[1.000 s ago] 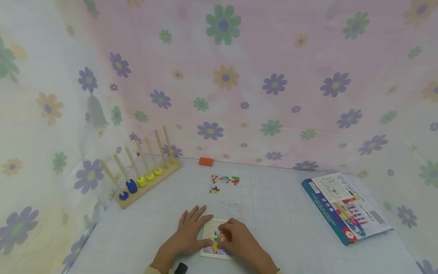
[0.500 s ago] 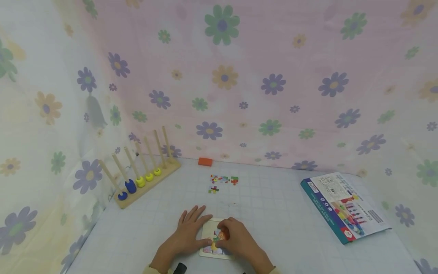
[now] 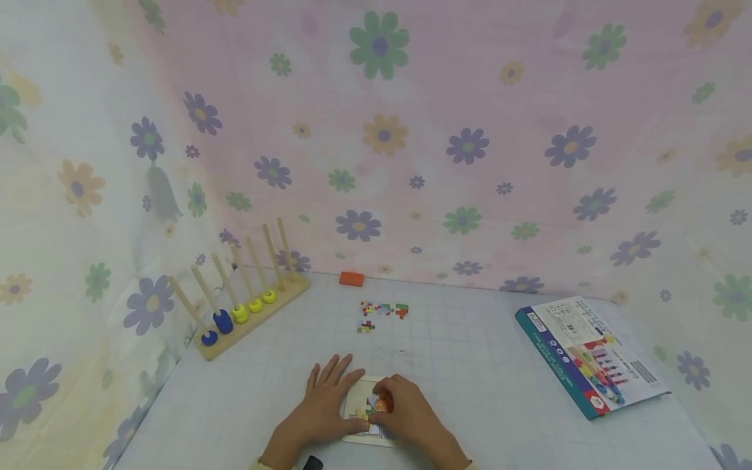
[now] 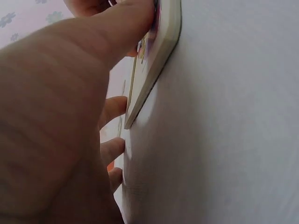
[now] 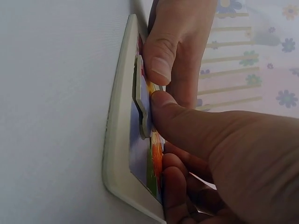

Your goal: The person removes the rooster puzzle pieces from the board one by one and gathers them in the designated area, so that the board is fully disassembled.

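Note:
A small wooden puzzle tray with coloured picture pieces in it lies near the table's front. My left hand lies along its left side, fingers spread and thumb stretched over the picture. In the left wrist view, the fingertips are down at the tray's side. My right hand is curled over the tray's right part, thumb and fingers around a jigsaw puzzle piece. In the right wrist view, that puzzle piece sits raised above the tray's picture, with both thumbs on it. The right fingers partly hide the picture.
Several loose jigsaw pieces lie beyond the tray. An orange block is at the back edge. At left stands a wooden bead counter with upright rods; at right lies a flat printed box. Flowered cloth surrounds the table.
My left thumb has shifted slightly down and right over the picture, close to the right thumb. The right hand stays over the tray. The whole head view has shifted slightly.

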A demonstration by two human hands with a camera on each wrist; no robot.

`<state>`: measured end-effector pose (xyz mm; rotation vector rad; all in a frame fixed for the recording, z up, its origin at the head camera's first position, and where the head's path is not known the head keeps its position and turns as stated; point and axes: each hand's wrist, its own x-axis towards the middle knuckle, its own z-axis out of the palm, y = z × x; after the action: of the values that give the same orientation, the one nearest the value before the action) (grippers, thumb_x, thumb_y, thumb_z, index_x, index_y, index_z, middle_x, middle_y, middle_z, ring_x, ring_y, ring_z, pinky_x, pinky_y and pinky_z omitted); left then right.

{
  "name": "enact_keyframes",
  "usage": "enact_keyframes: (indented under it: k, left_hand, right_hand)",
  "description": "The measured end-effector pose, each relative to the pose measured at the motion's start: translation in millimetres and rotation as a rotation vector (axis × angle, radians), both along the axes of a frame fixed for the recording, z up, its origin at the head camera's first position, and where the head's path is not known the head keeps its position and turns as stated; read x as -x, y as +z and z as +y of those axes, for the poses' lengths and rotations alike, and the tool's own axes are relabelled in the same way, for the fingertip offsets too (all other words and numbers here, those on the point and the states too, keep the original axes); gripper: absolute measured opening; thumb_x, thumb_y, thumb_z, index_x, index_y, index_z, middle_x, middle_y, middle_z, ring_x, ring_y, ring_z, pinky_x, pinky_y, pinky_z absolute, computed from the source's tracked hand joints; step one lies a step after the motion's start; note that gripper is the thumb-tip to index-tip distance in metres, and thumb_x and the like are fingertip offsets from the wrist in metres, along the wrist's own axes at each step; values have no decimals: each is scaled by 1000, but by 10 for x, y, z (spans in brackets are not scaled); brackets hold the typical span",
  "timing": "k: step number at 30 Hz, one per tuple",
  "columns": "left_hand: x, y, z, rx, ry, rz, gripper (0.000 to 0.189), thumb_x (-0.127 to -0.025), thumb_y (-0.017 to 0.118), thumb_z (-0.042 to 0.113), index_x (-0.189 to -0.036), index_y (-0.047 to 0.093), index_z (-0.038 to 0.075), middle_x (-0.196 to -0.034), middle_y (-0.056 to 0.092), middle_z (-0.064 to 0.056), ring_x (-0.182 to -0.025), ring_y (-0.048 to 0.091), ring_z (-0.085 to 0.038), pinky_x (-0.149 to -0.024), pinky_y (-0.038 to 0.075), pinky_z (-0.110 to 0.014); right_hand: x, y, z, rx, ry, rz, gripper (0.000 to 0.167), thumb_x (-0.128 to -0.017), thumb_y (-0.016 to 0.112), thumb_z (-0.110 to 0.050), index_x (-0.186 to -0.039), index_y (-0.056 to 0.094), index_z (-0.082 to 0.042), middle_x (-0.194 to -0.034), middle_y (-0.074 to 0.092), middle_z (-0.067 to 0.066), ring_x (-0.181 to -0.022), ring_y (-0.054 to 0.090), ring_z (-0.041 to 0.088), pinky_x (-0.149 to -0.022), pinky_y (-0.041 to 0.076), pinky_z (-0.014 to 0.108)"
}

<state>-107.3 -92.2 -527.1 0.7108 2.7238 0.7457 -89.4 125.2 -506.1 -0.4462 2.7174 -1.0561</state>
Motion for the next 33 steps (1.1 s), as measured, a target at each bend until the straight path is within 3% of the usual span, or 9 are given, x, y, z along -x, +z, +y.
enact_keyframes:
  k: [7, 13, 23, 33]
  left_hand:
    - [0, 11, 22, 11, 19, -20, 92, -77, 77, 67, -152, 47, 23, -169, 26, -11, -157, 17, -41, -121, 10, -73]
    - [6, 7, 33, 16, 34, -28, 92, -76, 78, 67, -151, 47, 24, -169, 26, -10, -157, 17, -41, -122, 9, -73]
    - [-3, 4, 19, -3, 33, -44, 94, -75, 78, 67, -151, 47, 23, -169, 26, -11, -157, 16, -42, -121, 8, -73]
    - [6, 17, 26, 6, 26, -50, 94, -75, 78, 67, -152, 46, 23, -169, 24, -11, -157, 15, -41, -122, 8, -73]
  right_hand:
    - [5, -5, 15, 54, 7, -3, 26, -87, 81, -22, -105, 70, -8, -84, 56, -7, -71, 44, 0, -60, 42, 18]
    - [22, -40, 27, 84, 27, -18, 14, -92, 74, -10, -105, 67, -9, -89, 61, -6, -75, 50, -2, -65, 48, 19]
    - [38, -38, 73, 127, 43, -114, 22, -90, 73, -3, -110, 68, -10, -95, 63, -7, -80, 54, 0, -71, 50, 19]
    - [75, -24, 130, 115, 75, -129, 24, -91, 73, -5, -114, 71, -13, -100, 67, -9, -84, 56, -1, -75, 53, 19]
